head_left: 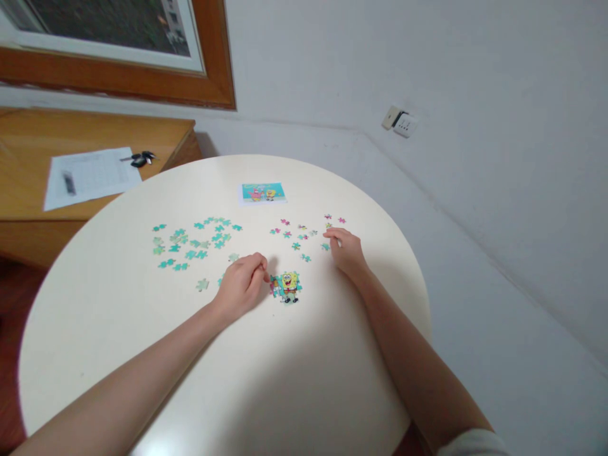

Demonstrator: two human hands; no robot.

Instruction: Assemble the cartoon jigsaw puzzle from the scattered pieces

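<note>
A small joined patch of puzzle (pixel 287 286), showing a yellow cartoon figure, lies near the middle of the round cream table (pixel 294 380). My left hand (pixel 243 284) rests curled just left of it, fingertips touching its left edge. My right hand (pixel 346 249) lies to the right among scattered pink and teal pieces (pixel 304 233), fingers bent down onto a piece. A larger scatter of teal and green pieces (pixel 194 244) lies to the left. A small reference picture (pixel 263 192) sits at the table's far side.
A wooden desk (pixel 28 133) stands behind left, carrying a printed sheet (pixel 90 176) and a dark bunch of keys (pixel 140 158). A framed window (pixel 118 57) is above it. White walls close in on the right, with a wall socket (pixel 400 121).
</note>
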